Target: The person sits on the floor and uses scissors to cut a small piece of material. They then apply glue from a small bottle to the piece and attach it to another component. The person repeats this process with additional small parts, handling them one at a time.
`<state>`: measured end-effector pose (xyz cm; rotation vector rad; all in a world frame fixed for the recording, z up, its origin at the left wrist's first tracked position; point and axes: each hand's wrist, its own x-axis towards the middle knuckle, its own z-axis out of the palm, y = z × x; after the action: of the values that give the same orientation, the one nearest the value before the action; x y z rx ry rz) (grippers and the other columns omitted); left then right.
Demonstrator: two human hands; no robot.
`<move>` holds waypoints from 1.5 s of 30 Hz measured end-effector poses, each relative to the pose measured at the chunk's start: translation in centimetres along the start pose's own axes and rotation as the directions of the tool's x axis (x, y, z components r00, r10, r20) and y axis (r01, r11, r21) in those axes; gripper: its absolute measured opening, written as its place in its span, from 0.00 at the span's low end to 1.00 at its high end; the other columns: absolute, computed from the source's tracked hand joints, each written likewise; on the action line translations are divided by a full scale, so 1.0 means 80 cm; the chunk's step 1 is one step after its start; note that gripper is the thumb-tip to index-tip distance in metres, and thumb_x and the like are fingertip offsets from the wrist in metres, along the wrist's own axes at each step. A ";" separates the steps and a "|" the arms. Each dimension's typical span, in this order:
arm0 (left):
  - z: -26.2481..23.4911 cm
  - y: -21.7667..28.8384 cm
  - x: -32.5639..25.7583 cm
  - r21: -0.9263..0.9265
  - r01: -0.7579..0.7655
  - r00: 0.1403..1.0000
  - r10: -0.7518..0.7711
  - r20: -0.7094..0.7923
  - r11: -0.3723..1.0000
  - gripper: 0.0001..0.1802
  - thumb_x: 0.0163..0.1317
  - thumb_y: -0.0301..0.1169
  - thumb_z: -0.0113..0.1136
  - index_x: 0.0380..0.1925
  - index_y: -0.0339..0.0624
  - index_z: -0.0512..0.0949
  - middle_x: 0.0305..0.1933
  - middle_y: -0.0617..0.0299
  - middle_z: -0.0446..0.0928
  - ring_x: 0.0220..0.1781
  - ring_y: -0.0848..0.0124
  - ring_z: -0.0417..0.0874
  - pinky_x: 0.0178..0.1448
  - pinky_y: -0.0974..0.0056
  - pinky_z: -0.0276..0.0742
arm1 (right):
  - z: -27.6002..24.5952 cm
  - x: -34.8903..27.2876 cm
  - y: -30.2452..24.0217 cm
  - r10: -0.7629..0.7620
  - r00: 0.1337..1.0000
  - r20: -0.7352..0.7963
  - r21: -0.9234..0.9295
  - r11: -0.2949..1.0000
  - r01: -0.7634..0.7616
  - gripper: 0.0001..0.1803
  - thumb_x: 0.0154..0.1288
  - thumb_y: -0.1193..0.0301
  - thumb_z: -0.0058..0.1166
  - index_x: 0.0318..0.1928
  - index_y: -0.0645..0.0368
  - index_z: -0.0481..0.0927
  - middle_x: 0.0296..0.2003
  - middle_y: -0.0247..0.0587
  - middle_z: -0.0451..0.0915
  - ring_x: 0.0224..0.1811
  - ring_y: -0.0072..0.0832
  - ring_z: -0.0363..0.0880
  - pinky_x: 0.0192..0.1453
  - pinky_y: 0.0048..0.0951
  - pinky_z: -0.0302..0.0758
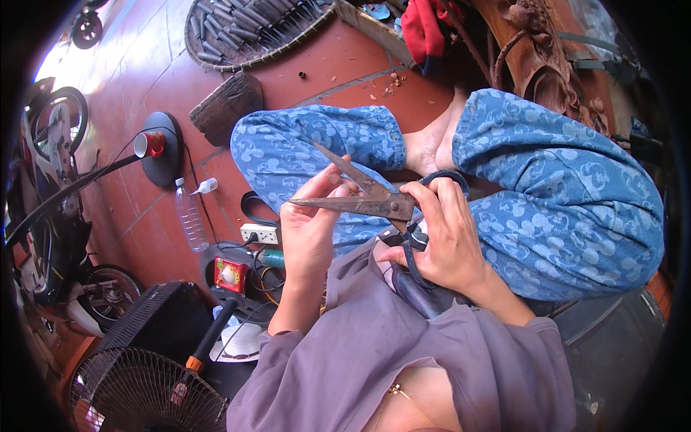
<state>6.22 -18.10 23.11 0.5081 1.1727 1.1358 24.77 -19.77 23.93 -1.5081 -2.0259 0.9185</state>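
A pair of large, worn scissors (392,206) with dark looped handles is held up over my lap, the two blades spread and pointing left. My right hand (450,241) is wrapped round the handles. My left hand (311,216) is raised beside the blades, its thumb and fingers curled together. One blade crosses in front of its palm, and the other passes by the fingertips. Whatever those fingers pinch, if anything, is too small to make out. Beneath both hands are my crossed legs in blue patterned trousers (554,187).
A round woven tray (266,63) of chisel-like tools lies ahead beside a wooden block (229,106). A carved wooden piece (551,65) rises at far right. To the left are a plastic bottle (191,219), a power strip (260,233), a red box (230,276) and a fan (144,392).
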 end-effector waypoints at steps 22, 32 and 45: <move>0.018 -0.006 -0.014 0.268 -0.039 0.999 0.042 -0.004 0.963 0.19 0.54 0.15 0.57 0.48 0.26 0.74 0.37 0.55 0.80 0.38 0.72 0.82 0.44 0.69 0.80 | 0.002 0.001 0.001 0.042 0.999 0.003 -0.047 0.998 -0.042 0.53 0.31 0.41 0.65 0.57 0.58 0.63 0.38 0.45 0.63 0.41 0.41 0.63 0.48 0.40 0.61; 0.016 -0.019 -0.012 0.375 -0.122 0.991 0.136 -0.012 0.919 0.19 0.52 0.17 0.59 0.47 0.27 0.75 0.36 0.57 0.81 0.35 0.76 0.82 0.41 0.72 0.78 | 0.008 -0.002 0.002 0.063 0.996 0.059 -0.053 0.997 -0.060 0.52 0.35 0.41 0.65 0.58 0.58 0.62 0.43 0.53 0.62 0.48 0.47 0.62 0.51 0.46 0.59; 0.015 -0.028 -0.016 0.691 -0.221 0.975 0.183 0.129 0.689 0.16 0.58 0.18 0.55 0.47 0.26 0.75 0.36 0.58 0.78 0.35 0.76 0.80 0.40 0.73 0.77 | 0.025 -0.012 0.010 0.088 0.995 0.038 -0.042 0.995 -0.086 0.41 0.44 0.53 0.66 0.54 0.64 0.66 0.36 0.52 0.65 0.40 0.47 0.67 0.43 0.43 0.64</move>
<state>8.29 -19.84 22.29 1.2810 1.5258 0.8084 24.19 -21.04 22.05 -1.6230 -2.0316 0.9534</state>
